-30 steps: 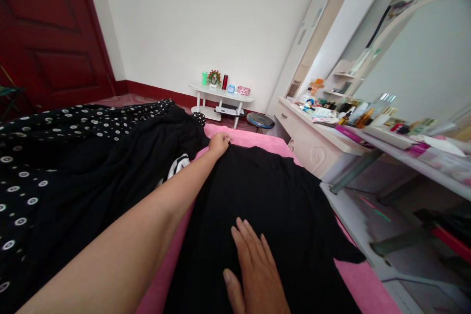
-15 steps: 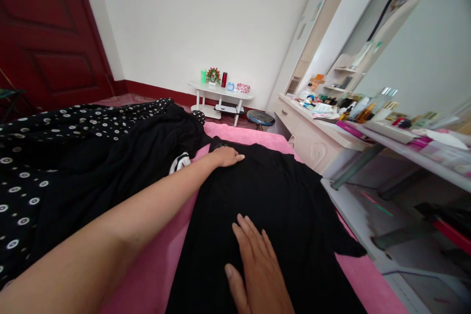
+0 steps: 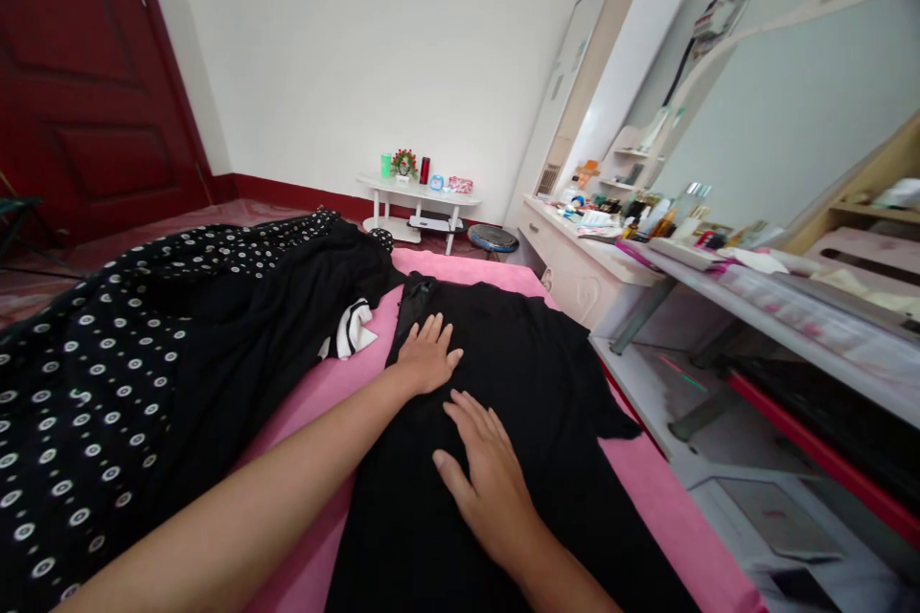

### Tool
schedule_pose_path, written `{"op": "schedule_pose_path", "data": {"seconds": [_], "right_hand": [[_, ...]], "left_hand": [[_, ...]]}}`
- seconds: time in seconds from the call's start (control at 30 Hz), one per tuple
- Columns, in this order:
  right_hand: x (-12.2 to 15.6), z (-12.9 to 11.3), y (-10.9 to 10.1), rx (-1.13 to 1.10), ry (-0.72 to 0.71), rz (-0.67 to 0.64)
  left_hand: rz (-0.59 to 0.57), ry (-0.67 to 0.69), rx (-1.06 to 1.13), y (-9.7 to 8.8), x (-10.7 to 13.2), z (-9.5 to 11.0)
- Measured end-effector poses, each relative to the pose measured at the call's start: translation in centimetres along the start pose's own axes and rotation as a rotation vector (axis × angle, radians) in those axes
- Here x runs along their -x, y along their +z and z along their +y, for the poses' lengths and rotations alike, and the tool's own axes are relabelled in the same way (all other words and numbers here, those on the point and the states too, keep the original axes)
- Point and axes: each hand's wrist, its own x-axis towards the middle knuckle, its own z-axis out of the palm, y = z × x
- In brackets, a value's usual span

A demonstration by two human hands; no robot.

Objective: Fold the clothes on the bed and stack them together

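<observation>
A black garment [image 3: 532, 374] lies spread on a pink bed cover [image 3: 647, 488]. My left hand [image 3: 425, 356] rests flat on its left part, fingers spread and pointing away from me. Just below it, my right hand [image 3: 483, 474] lies flat on the same garment, fingers stretched out toward the left hand. Neither hand grips the cloth. The garment's top edge [image 3: 417, 292] near the far end of the bed looks folded over.
A heap of black clothes with a white-dotted black fabric [image 3: 107, 374] fills the left. A white striped piece [image 3: 352, 330] pokes out beside the garment. A cluttered dressing table [image 3: 596, 249] stands at right; a low white table [image 3: 421, 196] and a dark red door [image 3: 79, 86] behind.
My left hand drew back from the garment's far edge toward me and now lies flat near my right hand. My view shifted, showing more of the right hand's wrist.
</observation>
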Motion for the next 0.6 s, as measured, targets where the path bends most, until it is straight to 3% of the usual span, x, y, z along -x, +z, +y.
{"op": "schedule_pose_path", "data": {"seconds": [0.2, 0.3, 0.4, 0.5, 0.6], "right_hand": [[0.1, -0.6, -0.5, -0.163, -0.008, 0.081], [0.0, 0.7, -2.1, -0.279, 0.001, 0.161], [0.1, 4.8, -5.0, -0.211, 0.103, 0.308], [0.5, 10.7, -8.2, 0.193, 0.295, 0.463], [1.2, 15.9, -10.1, 0.452, 0.632, 0.339]], "left_hand": [[0.121, -0.026, -0.035, 0.3, 7.8, 2.2], [0.189, 0.071, -0.015, 0.6, 9.8, 2.8], [0.202, 0.139, 0.036, 0.8, 10.6, 2.8], [0.210, 0.131, 0.062, 0.8, 10.5, 2.6], [0.218, 0.131, 0.082, 0.7, 10.5, 2.6]]}}
